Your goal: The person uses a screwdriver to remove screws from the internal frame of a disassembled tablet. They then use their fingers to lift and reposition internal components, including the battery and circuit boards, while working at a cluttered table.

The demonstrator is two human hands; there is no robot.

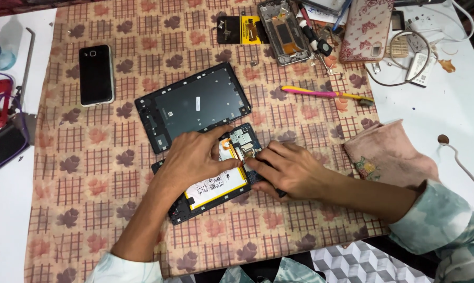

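We have one view only, from a camera worn on the person's head, and we look steeply down, almost straight onto the checked, leaf-printed tablecloth (90, 209). We sit close: both forearms enter from the bottom edge, the left hand (192, 157) and right hand (292, 170) meeting just below the middle of the frame. The far side of the table runs along the top edge, the bare white tabletop (6, 209) shows at left and right, and a patterned sleeve (446, 230) fills the lower right corner.

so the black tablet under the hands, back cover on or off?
Off: black tablet shows its white battery; the dark back cover lies beside it.
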